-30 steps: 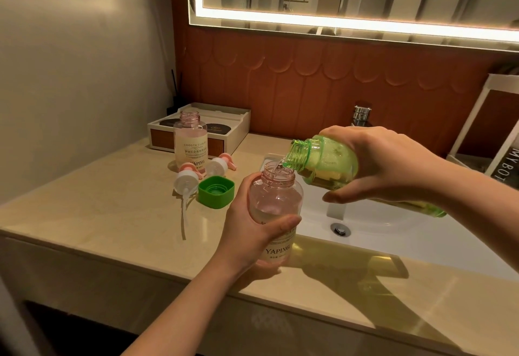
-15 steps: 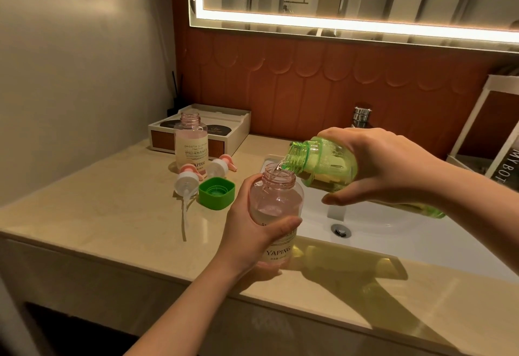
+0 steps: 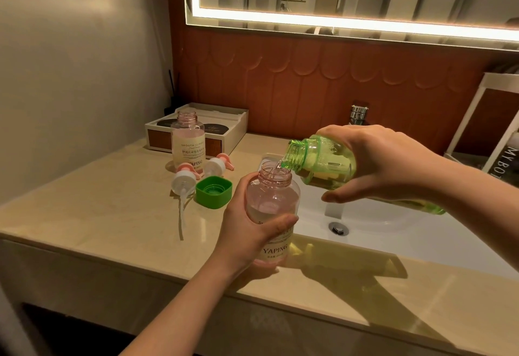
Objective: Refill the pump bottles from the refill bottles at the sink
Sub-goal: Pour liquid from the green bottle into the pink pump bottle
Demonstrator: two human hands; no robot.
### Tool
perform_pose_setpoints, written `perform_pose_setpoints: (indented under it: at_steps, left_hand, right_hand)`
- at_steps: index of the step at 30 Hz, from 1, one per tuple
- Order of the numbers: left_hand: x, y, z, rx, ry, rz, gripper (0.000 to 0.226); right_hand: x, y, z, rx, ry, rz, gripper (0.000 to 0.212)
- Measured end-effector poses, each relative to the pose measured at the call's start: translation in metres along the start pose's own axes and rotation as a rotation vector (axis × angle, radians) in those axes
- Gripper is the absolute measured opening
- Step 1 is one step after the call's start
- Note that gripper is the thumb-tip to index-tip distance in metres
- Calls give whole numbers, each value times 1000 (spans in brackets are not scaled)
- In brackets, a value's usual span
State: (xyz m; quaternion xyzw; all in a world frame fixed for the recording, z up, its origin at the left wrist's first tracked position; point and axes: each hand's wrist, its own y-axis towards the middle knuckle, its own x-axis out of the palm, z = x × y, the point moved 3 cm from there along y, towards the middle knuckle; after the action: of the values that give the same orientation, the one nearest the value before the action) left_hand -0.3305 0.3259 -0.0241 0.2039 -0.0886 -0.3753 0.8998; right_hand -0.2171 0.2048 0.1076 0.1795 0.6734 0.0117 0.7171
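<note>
My left hand [image 3: 247,232] grips an open pink pump bottle [image 3: 272,201] labelled YAPING, held upright above the counter's front edge. My right hand [image 3: 379,162] grips a green refill bottle [image 3: 323,162], tipped almost level with its mouth over the pink bottle's neck. A thin clear stream runs from it into the pink bottle. A second open pink bottle [image 3: 188,142] stands at the back left. Two pump heads [image 3: 184,179] [image 3: 217,164] and a green cap [image 3: 214,191] lie on the counter beside it.
A white sink basin [image 3: 393,232] with a drain [image 3: 338,228] lies right of the bottles, a chrome tap [image 3: 358,114] behind it. A white tray box [image 3: 224,125] sits against the back wall. A white rack [image 3: 488,131] stands at the far right.
The green refill bottle has tipped slightly further and liquid keeps running into the pink bottle. Both hands have stayed in nearly the same place.
</note>
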Motion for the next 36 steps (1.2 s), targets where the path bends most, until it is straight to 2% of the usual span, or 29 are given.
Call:
perform_pose_setpoints:
  at_steps: [22, 27, 36]
  left_hand:
    - [1, 0, 0, 10, -8, 2, 62]
    - [0, 0, 0, 4, 4, 4, 68]
    - [0, -1, 3, -6, -3, 6, 64]
  right_hand:
    - [-3, 0, -1, 7, -70, -16, 94]
    - [-3, 0, -1, 0, -71, -15, 93]
    - [-5, 0, 0, -1, -85, -17, 91]
